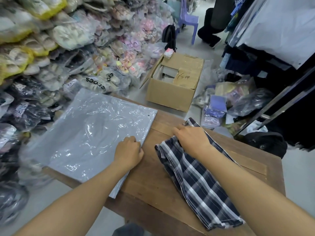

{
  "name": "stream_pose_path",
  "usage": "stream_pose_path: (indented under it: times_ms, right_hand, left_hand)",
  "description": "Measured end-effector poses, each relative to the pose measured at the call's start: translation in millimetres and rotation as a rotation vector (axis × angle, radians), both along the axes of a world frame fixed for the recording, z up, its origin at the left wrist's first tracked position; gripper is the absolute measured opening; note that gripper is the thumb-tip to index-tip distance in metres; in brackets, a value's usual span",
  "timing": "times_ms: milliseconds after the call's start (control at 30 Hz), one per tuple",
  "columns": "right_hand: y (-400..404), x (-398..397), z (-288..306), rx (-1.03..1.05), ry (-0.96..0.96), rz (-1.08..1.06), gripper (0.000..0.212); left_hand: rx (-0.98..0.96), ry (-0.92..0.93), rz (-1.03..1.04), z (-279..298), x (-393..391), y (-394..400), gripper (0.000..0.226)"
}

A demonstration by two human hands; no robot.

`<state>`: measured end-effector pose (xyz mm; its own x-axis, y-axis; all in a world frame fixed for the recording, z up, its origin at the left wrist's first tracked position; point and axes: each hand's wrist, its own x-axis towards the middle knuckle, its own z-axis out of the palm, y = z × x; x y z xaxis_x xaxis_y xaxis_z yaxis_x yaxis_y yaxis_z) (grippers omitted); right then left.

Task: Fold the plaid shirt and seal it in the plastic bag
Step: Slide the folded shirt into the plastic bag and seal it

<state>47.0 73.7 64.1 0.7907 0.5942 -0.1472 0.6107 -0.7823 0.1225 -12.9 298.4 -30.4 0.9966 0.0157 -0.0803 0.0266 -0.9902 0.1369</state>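
Note:
The plaid shirt (196, 184), dark navy with white and grey stripes, lies folded into a long strip on the right half of the wooden table (153, 176). My right hand (190, 137) grips its far end, fingers curled into the cloth. A stack of grey plastic bags (88, 133) lies flat on the table's left half and overhangs its left edge. My left hand (129, 150) pinches the right edge of the top bag, fingers closed on the film.
A high pile of bagged shoes and slippers (59, 48) fills the left. An open cardboard box (175, 82) stands on the floor beyond the table. Loose bagged goods (238, 99) and a dark rack (281, 74) crowd the right. A purple chair (187, 19) and a person's legs (211, 31) are far back.

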Motion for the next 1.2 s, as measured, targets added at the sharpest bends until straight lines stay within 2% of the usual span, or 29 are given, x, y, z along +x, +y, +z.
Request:
stream_pose_path:
  times_ms: [200, 333, 633, 700, 800, 900, 967, 1133, 1200]
  right_hand:
    - [4, -11, -7, 0.152, 0.015, 0.152, 0.025]
    - [4, -19, -27, 0.199, 0.058, 0.211, 0.025]
    - [7, -29, -31, 0.240, 0.099, 0.176, 0.022]
    - [7, -30, -29, 0.244, 0.116, 0.159, 0.022]
    - [4, -31, -27, 0.262, 0.146, 0.120, 0.022]
    - [0, -30, -26, 0.286, 0.175, 0.072, 0.020]
    - [-1, -29, -23, 0.321, 0.171, 0.060, 0.018]
    - [11, -24, -12, 0.447, 0.071, 0.090, 0.016]
    - [23, -22, -11, 0.486, 0.037, 0.139, 0.020]
  left_hand:
    - [-0.039, -0.052, 0.037, 2, 2, -7, 0.021]
    - [-0.123, -0.053, -0.045, -7, -2, 11, 0.021]
    - [0.036, 0.065, -0.068, 11, -3, -7, 0.008]
    - [0.086, 0.052, -0.076, 10, -3, -8, 0.020]
    - [-0.052, -0.007, 0.101, 15, 4, -10, 0.007]
    - [-0.258, -0.082, 0.317, 22, 12, -3, 0.014]
    - [-0.386, -0.083, 0.390, 28, 16, 3, 0.014]
    - [-0.636, -0.137, 0.395, 46, 23, 0, 0.022]
    - [-0.627, -0.125, 0.304, 51, 21, -5, 0.018]
